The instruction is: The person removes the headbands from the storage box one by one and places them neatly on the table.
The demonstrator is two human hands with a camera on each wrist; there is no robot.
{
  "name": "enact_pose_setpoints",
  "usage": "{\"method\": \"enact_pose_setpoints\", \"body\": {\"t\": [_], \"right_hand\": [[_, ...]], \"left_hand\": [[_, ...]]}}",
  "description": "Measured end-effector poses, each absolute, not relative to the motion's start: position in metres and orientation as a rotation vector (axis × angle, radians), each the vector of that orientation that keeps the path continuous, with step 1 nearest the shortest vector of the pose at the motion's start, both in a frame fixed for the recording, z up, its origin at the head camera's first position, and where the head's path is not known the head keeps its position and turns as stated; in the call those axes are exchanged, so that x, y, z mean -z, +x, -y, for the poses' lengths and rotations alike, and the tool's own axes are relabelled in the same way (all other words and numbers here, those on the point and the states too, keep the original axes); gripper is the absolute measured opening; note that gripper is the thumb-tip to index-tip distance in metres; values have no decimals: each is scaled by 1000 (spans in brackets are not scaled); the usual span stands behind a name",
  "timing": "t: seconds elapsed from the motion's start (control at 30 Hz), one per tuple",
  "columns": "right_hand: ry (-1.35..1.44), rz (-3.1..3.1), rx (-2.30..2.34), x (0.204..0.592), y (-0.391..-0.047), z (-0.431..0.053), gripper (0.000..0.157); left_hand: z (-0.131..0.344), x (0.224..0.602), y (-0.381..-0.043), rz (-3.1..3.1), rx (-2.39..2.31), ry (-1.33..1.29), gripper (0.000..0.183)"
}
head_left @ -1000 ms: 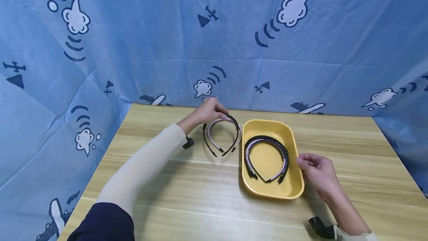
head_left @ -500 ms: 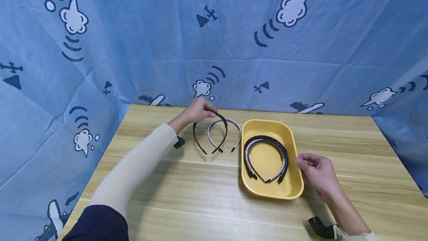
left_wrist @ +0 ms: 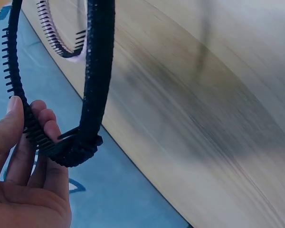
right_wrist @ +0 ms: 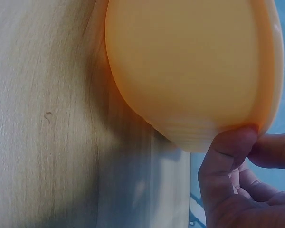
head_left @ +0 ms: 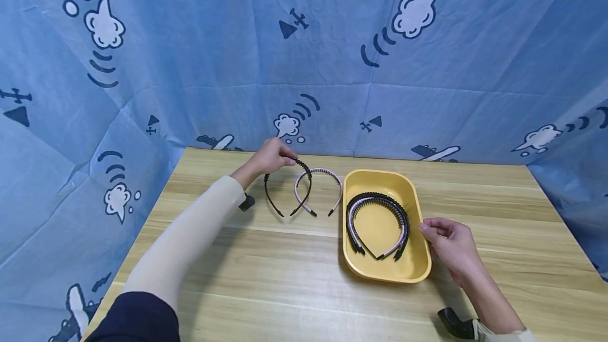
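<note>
My left hand (head_left: 272,156) pinches a black toothed headband (head_left: 310,177) by its curved top, toward the back of the table. The left wrist view shows the thumb and fingers around the band's teeth (left_wrist: 35,135). A lilac headband (head_left: 338,179) lies on the table just right of it, partly behind the black one in the head view. My right hand (head_left: 451,244) grips the right rim of a yellow basin (head_left: 420,271); in the right wrist view thumb and forefinger pinch that rim (right_wrist: 270,107). Inside the basin several black and lilac headbands (head_left: 402,215) lie nested together.
Everything rests on a wooden table (head_left: 285,289). A blue patterned cloth (head_left: 214,57) hangs along its back edge and both sides. Each wrist carries a black strap-like mount, the right one (head_left: 456,324) near the table surface.
My left hand has moved left with the black headband, drawing it away from the lilac one, which now lies more exposed. The right hand and the basin have stayed in place.
</note>
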State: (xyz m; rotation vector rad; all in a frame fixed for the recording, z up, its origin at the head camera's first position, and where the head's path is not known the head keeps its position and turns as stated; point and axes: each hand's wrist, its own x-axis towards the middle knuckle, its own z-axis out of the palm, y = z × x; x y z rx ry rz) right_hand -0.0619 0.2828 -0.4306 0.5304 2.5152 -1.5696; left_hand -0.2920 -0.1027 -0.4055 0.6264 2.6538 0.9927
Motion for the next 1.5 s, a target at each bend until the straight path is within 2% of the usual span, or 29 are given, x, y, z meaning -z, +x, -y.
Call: {"method": "enact_pose_setpoints", "body": {"t": [0.67, 1.5], "right_hand": [[536, -2515, 1571, 431, -63, -283, 41], [519, -2503, 1607, 432, -62, -284, 39]], "left_hand": [[126, 416, -300, -2643, -992, 444, 25], [142, 431, -305, -2656, -991, 357, 23]]}}
